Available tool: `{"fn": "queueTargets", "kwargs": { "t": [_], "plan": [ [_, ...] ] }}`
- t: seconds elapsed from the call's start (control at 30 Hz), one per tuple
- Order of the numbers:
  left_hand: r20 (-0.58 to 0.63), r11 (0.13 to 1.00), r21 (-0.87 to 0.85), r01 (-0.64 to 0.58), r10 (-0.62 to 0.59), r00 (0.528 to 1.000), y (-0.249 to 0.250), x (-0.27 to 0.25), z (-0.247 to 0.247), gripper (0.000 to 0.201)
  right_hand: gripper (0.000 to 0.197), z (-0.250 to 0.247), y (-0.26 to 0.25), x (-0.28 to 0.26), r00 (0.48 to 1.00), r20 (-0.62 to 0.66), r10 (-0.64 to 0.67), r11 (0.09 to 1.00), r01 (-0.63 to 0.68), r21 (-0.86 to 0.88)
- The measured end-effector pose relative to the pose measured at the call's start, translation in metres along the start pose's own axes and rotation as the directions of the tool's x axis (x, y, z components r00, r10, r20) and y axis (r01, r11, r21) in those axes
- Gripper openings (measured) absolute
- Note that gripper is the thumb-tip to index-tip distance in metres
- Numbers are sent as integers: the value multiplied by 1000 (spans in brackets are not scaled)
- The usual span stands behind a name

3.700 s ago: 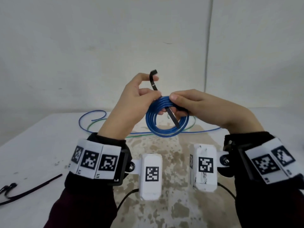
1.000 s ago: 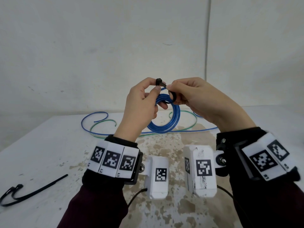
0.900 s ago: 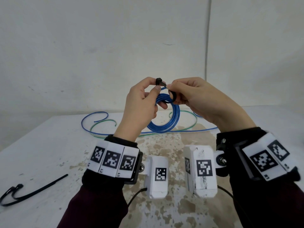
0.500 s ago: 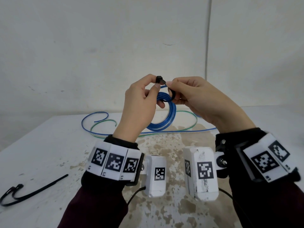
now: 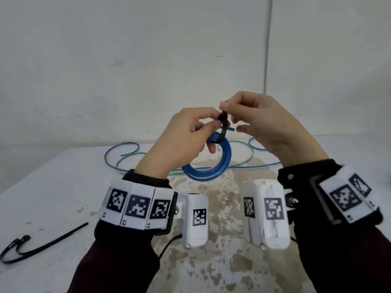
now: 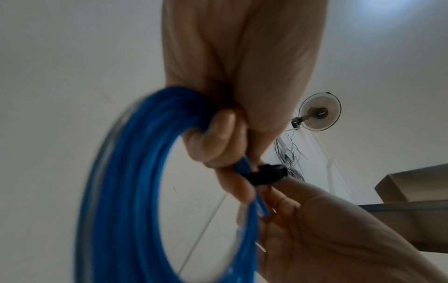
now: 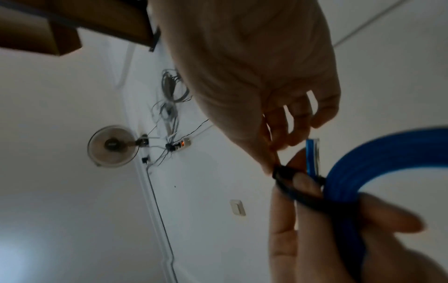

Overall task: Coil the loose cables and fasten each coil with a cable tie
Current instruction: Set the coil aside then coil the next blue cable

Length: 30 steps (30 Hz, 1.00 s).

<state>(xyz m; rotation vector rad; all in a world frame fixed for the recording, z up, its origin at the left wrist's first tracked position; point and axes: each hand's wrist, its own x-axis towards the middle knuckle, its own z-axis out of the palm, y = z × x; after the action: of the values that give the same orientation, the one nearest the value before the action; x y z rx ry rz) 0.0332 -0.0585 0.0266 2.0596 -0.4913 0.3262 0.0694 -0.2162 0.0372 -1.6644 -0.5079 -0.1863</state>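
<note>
A blue cable coil (image 5: 207, 174) hangs from my left hand (image 5: 211, 123) above the table. A black cable tie (image 5: 223, 130) is looped round the top of the coil. My left fingers curl through the coil (image 6: 126, 191), while thumb and forefinger pinch the tie (image 6: 266, 175) by its head. Just above, my right hand (image 5: 227, 105) pinches the tie's tail end between thumb and forefinger. From the right wrist, the tie (image 7: 290, 187) crosses the coil (image 7: 375, 153). The tail's tip is hidden by my fingers.
Loose blue cable (image 5: 127, 149) and green cable (image 5: 243, 144) lie spread across the back of the white table (image 5: 53, 187). A spare black cable tie (image 5: 42, 246) lies at the front left. A white wall stands close behind the table.
My right hand has risen from the tie's loop to above its head. Both hands have shifted slightly, and the coil now hangs lower under my left hand.
</note>
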Motion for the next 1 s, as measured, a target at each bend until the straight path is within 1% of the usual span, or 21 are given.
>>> {"fn": "queueTargets", "kwargs": {
  "t": [0.07, 0.17, 0.27, 0.37, 0.4, 0.43, 0.47, 0.5, 0.53, 0.57, 0.6, 0.63, 0.7, 0.8, 0.9, 1.0],
  "plan": [
    [83, 999, -42, 4, -1, 997, 2, -1, 3, 24, 26, -9, 1, 2, 996, -82, 20, 996, -13, 85],
    [181, 997, -79, 11, 3, 984, 5, -2, 7, 27, 26, -20, 8, 6, 986, -165, 33, 993, -14, 116],
    [204, 998, -58, -6, 18, 979, 7, -3, 10, 30, 25, -22, 15, 9, 975, -217, 49, 994, -26, 107],
    [207, 999, -44, -14, 23, 978, 10, -5, 9, 33, 24, -20, 18, 10, 971, -235, 44, 997, -26, 78],
    [204, 997, -78, -2, 18, 979, 12, -5, 8, 34, 22, -20, 16, 10, 975, -218, 41, 998, -28, 62],
    [194, 993, -121, 10, 13, 981, 13, -5, 6, 35, 21, -20, 13, 8, 984, -173, 46, 998, -37, 57],
    [168, 988, -157, 17, 9, 986, 13, -5, 5, 34, 20, -21, 9, 5, 993, -94, 66, 996, -60, 67],
    [124, 983, -184, 16, 7, 992, 13, -4, 3, 33, 24, -23, 4, 2, 995, 10, 96, 991, -97, 90],
    [69, 977, -212, 10, 5, 998, 11, -4, 1, 32, 31, -25, 0, -1, 986, 118, 122, 986, -133, 96],
    [14, 970, -242, 3, 1, 1000, 9, -2, 0, 31, 38, -27, -3, -4, 969, 209, 129, 987, -145, 66],
    [-32, 963, -270, -1, -8, 999, 6, -1, -1, 30, 38, -28, -5, -7, 955, 271, 120, 991, -130, 19],
    [-66, 955, -296, 1, -21, 998, 4, 0, -2, 30, 33, -27, -6, -8, 949, 299, 103, 995, -102, -21],
    [-122, 932, -363, 4, -51, 991, 0, 2, -1, 30, 20, -26, -5, -9, 950, 299, 95, 995, -80, -61],
    [-188, 873, -487, -7, -97, 977, -2, 4, -3, 28, 22, -23, -1, -10, 911, 389, 139, 989, -108, -100],
    [-166, 811, -584, 11, -133, 977, -1, 4, -8, 26, 27, -20, -2, -10, 913, 397, 88, 996, -79, -40],
    [-120, 754, -656, 36, -152, 981, -1, 3, -13, 32, 35, -19, -5, -11, 916, 398, 53, 996, -76, 43]
  ]
}}
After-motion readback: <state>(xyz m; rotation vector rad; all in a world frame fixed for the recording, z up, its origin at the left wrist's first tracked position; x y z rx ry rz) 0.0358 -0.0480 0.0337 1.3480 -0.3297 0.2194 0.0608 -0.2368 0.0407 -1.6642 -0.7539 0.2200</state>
